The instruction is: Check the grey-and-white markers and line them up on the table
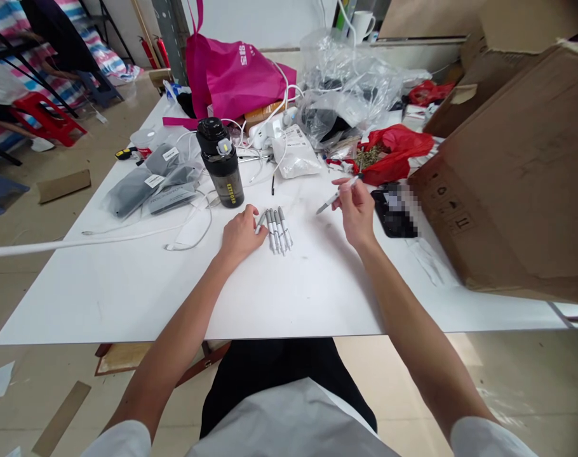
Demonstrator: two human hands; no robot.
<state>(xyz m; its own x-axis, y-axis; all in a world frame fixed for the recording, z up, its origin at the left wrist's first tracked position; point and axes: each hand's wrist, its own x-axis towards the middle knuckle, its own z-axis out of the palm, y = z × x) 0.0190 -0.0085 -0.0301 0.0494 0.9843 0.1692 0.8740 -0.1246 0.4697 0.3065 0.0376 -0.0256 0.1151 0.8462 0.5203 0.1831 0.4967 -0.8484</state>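
Observation:
On the white table (174,292), several grey-and-white pens (279,231) lie side by side in a row. My left hand (242,233) rests at the row's left end, its fingers closed round another such pen (261,220). My right hand (354,208) is to the right of the row, pinching a grey-and-white pen (331,201) whose grey end points down to the left. A dark bottle (221,164) stands upright just behind my left hand. A thin black pen-like piece (272,185) lies behind the row.
A black phone (394,213) lies right of my right hand, beside a big cardboard box (512,184). Bagged grey items (136,187) and white cables (194,244) are at the left. Behind are a pink bag (236,76), clear plastic (350,70) and a red bag (403,149).

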